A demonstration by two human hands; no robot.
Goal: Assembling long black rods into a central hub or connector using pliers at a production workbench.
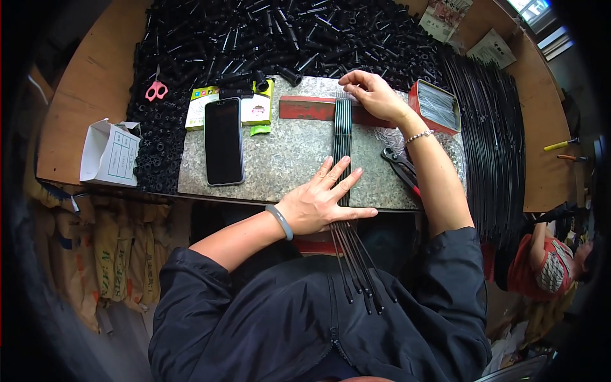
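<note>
Several thin black rods (pixel 343 130) lie side by side across a red metal bar (pixel 307 109) on a speckled stone slab. Their near ends fan out past the slab's front edge, over my lap, and end in small knobs. My left hand (pixel 316 202) lies flat across the rods with its fingers spread, pressing on them. Beyond the bar, my right hand (pixel 377 97) is at the rods' far tips, fingers curled and thumb drawn in. Anything between those fingertips is too small to make out. Black-headed pliers (pixel 401 167) with red handles lie beneath my right forearm.
A phone (pixel 224 141) leans on a yellow-green box (pixel 261 105). A red tin (pixel 438 108) of thin pieces stands right. Black tubular parts (pixel 254 38) heap behind; long black rods (pixel 487 140) fill the right. Pink scissors (pixel 156 90) and a white carton (pixel 110 153) are left.
</note>
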